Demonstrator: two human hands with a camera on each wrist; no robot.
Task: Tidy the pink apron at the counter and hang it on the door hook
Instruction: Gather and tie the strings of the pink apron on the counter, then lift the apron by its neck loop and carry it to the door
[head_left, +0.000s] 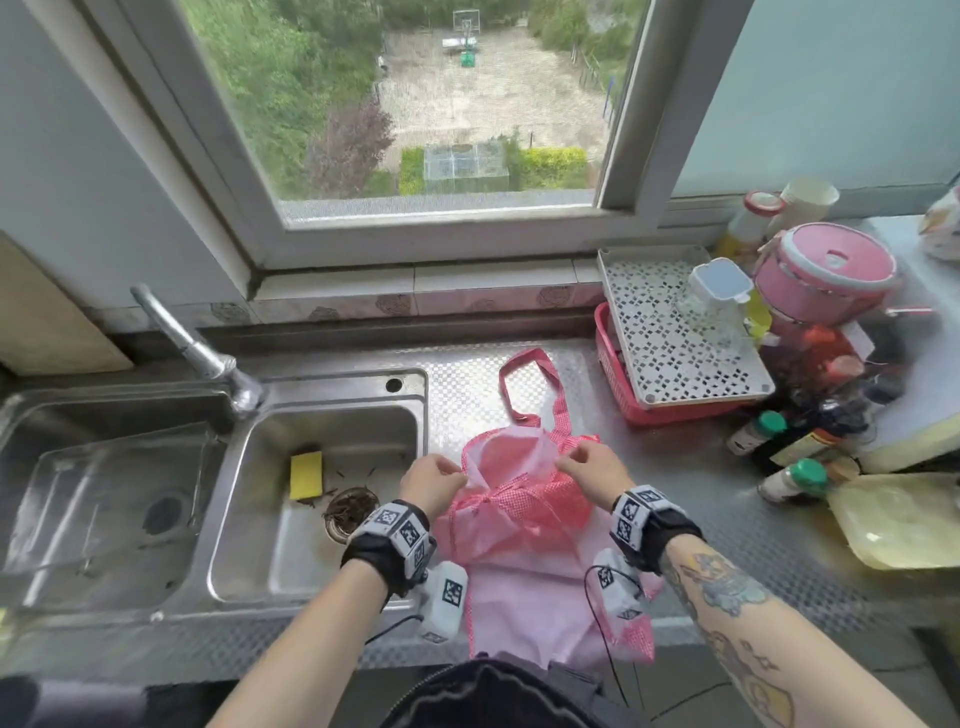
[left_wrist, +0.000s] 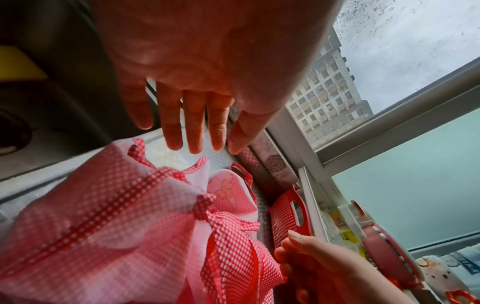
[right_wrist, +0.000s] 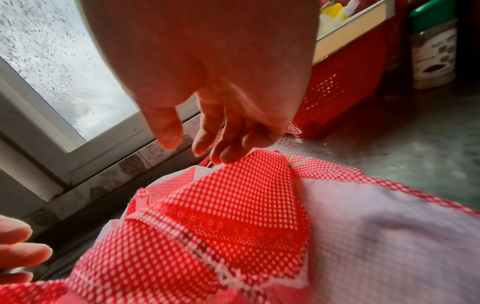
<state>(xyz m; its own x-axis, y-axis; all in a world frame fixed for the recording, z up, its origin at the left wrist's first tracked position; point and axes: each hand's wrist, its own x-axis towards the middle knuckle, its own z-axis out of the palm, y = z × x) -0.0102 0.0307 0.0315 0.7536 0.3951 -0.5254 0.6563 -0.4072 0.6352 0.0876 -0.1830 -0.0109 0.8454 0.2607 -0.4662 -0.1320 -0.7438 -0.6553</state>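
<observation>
Both grips, left hand (head_left: 434, 480) and right hand (head_left: 592, 470), sit loose-fingered over the bunched pink apron (head_left: 519, 519), holding nothing. It's on the steel desk (head_left: 701, 493) beside the sink (head_left: 322, 467). I'd flatten the bib first, then free that neck loop (head_left: 524, 384).

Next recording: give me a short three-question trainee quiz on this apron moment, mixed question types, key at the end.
1. True or false: the pink apron lies inside the sink.
2. What lies in the sink's right basin? A) yellow sponge B) plate C) bottle
3. Fill in: the apron's neck loop lies on the side toward the ___.

Key: 1 false, it lies on the counter beside the sink; 2 A; 3 window.
</observation>
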